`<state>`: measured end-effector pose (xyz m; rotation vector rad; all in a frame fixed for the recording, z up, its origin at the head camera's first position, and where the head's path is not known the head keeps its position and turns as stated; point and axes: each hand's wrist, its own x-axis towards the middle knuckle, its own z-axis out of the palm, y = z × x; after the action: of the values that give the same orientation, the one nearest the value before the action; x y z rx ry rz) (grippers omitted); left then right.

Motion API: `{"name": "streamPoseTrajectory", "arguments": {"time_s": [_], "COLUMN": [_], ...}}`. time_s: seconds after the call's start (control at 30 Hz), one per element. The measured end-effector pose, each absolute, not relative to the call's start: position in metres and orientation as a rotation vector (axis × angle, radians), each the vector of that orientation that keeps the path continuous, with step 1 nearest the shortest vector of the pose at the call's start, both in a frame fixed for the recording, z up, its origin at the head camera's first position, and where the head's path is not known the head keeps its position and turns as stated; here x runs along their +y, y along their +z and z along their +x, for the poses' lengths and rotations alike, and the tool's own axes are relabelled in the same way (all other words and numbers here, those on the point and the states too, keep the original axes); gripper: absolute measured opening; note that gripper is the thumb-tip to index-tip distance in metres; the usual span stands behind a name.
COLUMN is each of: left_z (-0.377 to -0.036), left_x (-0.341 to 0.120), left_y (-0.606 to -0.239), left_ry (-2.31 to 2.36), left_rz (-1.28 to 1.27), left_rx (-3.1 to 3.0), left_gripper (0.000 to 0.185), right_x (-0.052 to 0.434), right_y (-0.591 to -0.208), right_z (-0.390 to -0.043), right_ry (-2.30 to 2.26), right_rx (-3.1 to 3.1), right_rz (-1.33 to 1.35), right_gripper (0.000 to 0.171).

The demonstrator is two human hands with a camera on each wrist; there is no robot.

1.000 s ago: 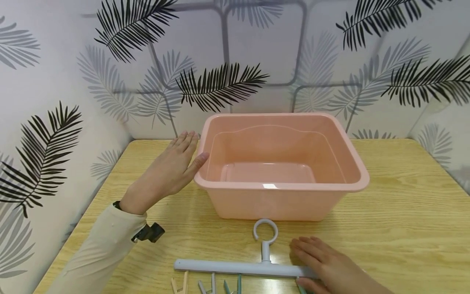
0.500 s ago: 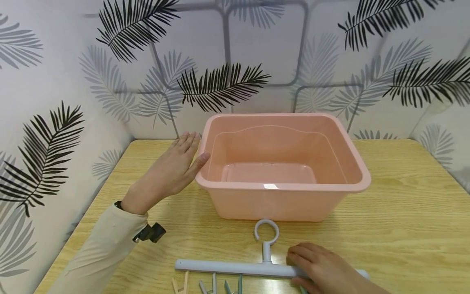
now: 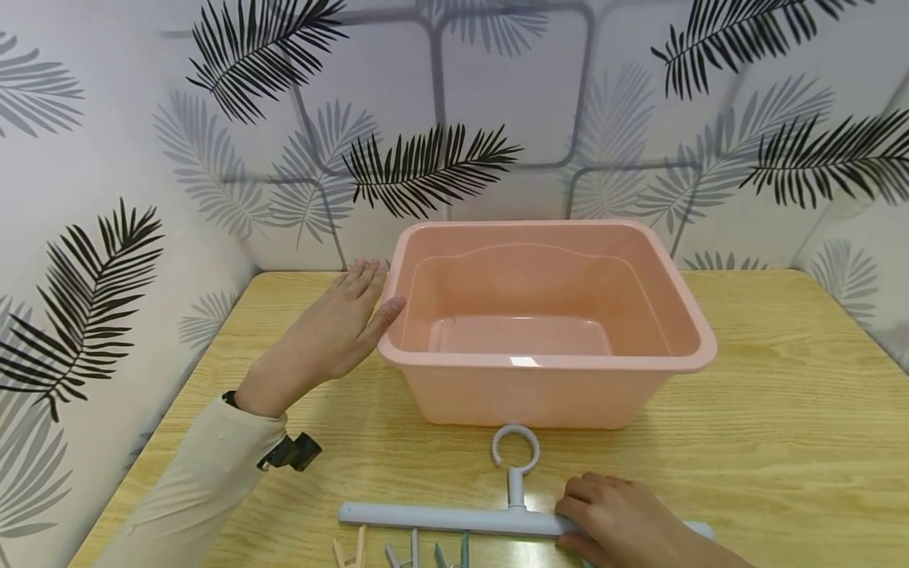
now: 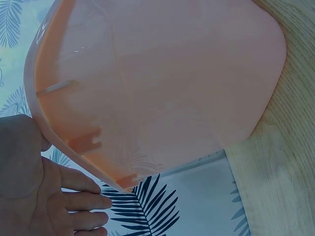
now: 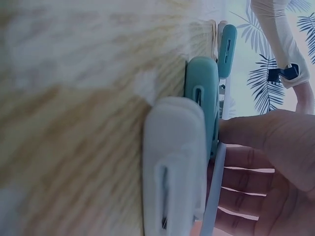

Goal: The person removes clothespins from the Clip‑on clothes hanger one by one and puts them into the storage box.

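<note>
A pink plastic basin [image 3: 521,394] stands on the wood-grain table. My left hand [image 3: 334,331] lies along its left side, fingers straight outside the rim and thumb over the rim's edge. In the left wrist view these fingers [image 4: 83,201] extend below the basin's lip. A pale grey clip hanger [image 3: 440,517] lies flat before the basin, its round hook [image 3: 514,448] pointing toward it. My right hand [image 3: 618,521] grips the hanger's bar right of the hook, thumb on the near side. The right wrist view shows a teal clothes peg [image 5: 203,78] by the thumb and a whitish peg [image 5: 174,128] nearer the camera.
Along the near side of the bar lie a beige peg [image 3: 349,558], a grey peg [image 3: 403,557] and a teal peg [image 3: 454,555], partly cut off by the frame. A leaf-patterned wall covering [image 3: 497,95] closes off the back and sides of the table [image 3: 781,410].
My right hand has gone from lying flatter over the bar with fingers extended to curling round it, shifting slightly forward. The left hand, the basin and the hanger stay in place.
</note>
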<state>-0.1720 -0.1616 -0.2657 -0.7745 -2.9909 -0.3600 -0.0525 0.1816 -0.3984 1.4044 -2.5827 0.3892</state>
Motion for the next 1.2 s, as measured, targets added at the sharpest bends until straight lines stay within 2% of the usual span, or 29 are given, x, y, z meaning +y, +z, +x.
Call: {"name": "streamPoseTrajectory", "arguments": {"time_s": [0.37, 0.77, 0.93, 1.2], "left_z": [-0.172, -0.173, -0.172, -0.173], "left_x": [-0.162, -0.162, -0.162, -0.161], "left_y": [-0.267, -0.268, -0.268, -0.267], "left_ry": [-0.356, -0.366, -0.366, -0.354], "left_rz": [-0.772, -0.764, -0.768, -0.764], "left_rx": [-2.995, -3.004, -3.004, -3.007], "left_gripper": [0.067, 0.067, 0.067, 0.066], "right_x": [0.179, 0.18, 0.18, 0.183], "right_y": [-0.401, -0.402, -0.397, -0.384], "right_z": [-0.052, -0.054, -0.052, -0.049], "right_ry": [0.487, 0.855, 0.806, 0.753], "right_rx": [-2.594, -2.484, -2.529, -2.525], "right_rz": [1.415, 1.54, 1.461, 1.394], "right_gripper": [0.021, 0.034, 0.029, 0.032]}}
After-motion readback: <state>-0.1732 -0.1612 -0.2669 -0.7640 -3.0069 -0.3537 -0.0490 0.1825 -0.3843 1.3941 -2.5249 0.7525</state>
